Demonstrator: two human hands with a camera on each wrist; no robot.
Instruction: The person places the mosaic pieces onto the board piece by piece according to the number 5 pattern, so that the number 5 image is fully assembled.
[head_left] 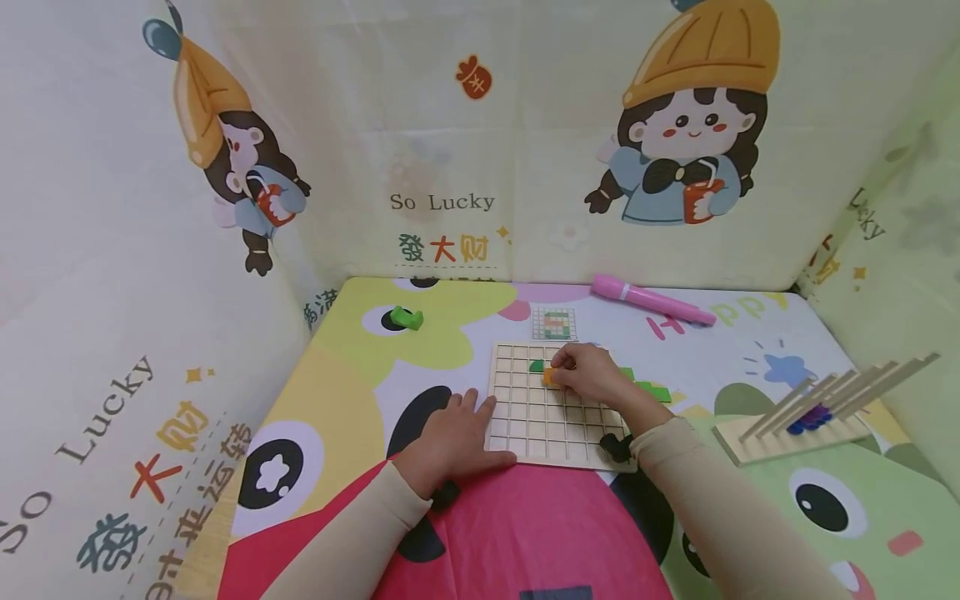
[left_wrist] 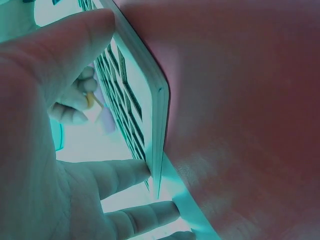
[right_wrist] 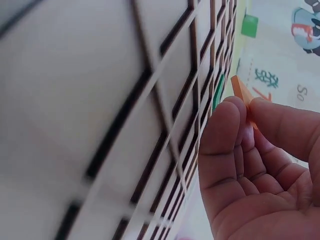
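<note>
A wooden grid board [head_left: 525, 425] lies flat on the patterned tabletop. My left hand [head_left: 459, 437] rests at its lower left corner, with the thumb by the near edge and the straight fingers along the left edge; in the left wrist view, thumb and a finger touch the board's rim [left_wrist: 159, 100]. Over the upper part of the grid, my right hand [head_left: 588, 372] pinches a small orange tile [right_wrist: 242, 94] between thumb and index finger, tilted in the right wrist view. Just left of it a green tile [head_left: 537, 366] sits in the grid.
Behind the board lies a small colored pattern card [head_left: 554, 323]. Green pieces [head_left: 654, 391] lie by the right forearm. A bright green object [head_left: 407, 317] sits far left, a pink pen-shaped object [head_left: 652, 302] at the back. A pegged wooden stand [head_left: 795, 437] with purple-blue beads stands right.
</note>
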